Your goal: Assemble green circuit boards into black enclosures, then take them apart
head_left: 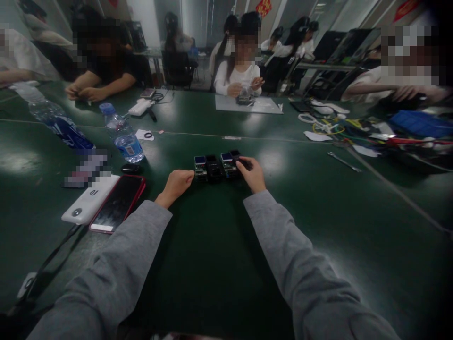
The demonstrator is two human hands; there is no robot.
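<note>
Side by side on the green table lie a circuit board with a small screen (pixel 200 169), a black plastic casing (pixel 213 169), a second circuit board with a screen (pixel 227 164) and another black casing (pixel 235 154). My left hand (pixel 177 184) is curled into a fist at the left end of this row, against or just beside the first board; its fingertips are hidden. At the right end, my right hand (pixel 254 174) has its thumb and fingers closed round the last black casing, covering much of it.
To the left are water bottles (pixel 124 134), a black earbud case (pixel 130 168), a white power bank (pixel 90 200) and a red-edged phone (pixel 118 203). At right lie a wrench (pixel 344 161), tangled cables (pixel 357 132) and a blue bin (pixel 421 123). Co-workers sit across the table.
</note>
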